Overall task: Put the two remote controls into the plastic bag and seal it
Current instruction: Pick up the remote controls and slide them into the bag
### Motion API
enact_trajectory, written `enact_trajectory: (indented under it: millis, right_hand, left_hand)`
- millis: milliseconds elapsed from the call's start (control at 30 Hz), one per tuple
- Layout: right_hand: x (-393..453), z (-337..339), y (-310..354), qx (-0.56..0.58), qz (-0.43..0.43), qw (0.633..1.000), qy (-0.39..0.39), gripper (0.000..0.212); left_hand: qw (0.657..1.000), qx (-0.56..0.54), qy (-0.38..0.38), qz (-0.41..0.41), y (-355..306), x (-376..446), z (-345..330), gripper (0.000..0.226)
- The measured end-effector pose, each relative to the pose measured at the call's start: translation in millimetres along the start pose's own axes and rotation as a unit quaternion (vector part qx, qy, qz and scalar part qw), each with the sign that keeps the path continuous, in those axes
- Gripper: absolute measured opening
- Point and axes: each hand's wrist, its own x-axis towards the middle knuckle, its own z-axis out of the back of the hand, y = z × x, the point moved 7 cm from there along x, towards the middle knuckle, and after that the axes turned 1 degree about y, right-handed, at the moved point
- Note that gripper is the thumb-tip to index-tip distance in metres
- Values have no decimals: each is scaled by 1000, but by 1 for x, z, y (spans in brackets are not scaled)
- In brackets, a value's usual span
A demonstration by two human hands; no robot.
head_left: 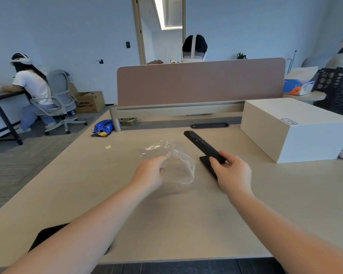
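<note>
A clear plastic bag (176,165) lies crumpled at the middle of the pale desk (166,214). My left hand (150,174) pinches the bag's near left edge and lifts it slightly. My right hand (233,173) grips the near end of a long black remote control (201,144), which points away to the upper left. A second black remote control (207,165) lies flat on the desk under my right hand, partly hidden by the fingers. Both remote controls are outside the bag, just right of it.
A large white box (293,129) stands at the right. A brown divider panel (200,82) closes the far edge, with a blue snack packet (104,126) at its left foot. A dark flat object (46,236) sits at the near left edge. Other people sit at neighbouring desks.
</note>
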Motion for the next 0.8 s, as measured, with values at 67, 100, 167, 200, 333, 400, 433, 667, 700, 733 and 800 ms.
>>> enact_trajectory:
  millis: [67,100,167,200,333,400,433,667,700,733,800]
  right_hand:
    - [-12,1,11,12,19,999,24,39]
    - [-18,1,15,11,28,999,37,38]
    - [-28,0,16,-10,46,997,61,35]
    - [-33,0,15,-29,53,996,71,33]
    - [-45,-4,4,-98,80,987,97,26]
    - [-50,-12,4,-128,100,981,109,23]
    - [-51,-17,3,-134,105,979,113,22]
    - [-29,-77,0,-212,122,960,133,18]
    - [-25,-88,-1,-230,127,955,140,18]
    - [-22,-98,-2,-241,129,950,150,18]
    - [-18,-117,-3,-246,127,944,178,14]
  left_hand:
    - [999,-11,-29,20,2,0,7,39]
    - [999,-14,-41,28,2,0,11,37]
    - [997,-22,-65,33,2,-1,18,36]
    - [996,-27,-77,31,1,-1,21,36]
    - [994,-33,-93,35,0,0,29,31]
    - [996,-35,-83,26,-4,-1,26,24]
    - [996,-37,-75,17,-8,-2,23,21]
    - [997,-55,-51,-20,-22,-11,7,27]
    - [997,-56,-49,-21,-22,-12,5,28]
    - [997,-58,-45,-25,-21,-13,3,26]
    - [997,-60,-37,-31,-19,-15,0,21]
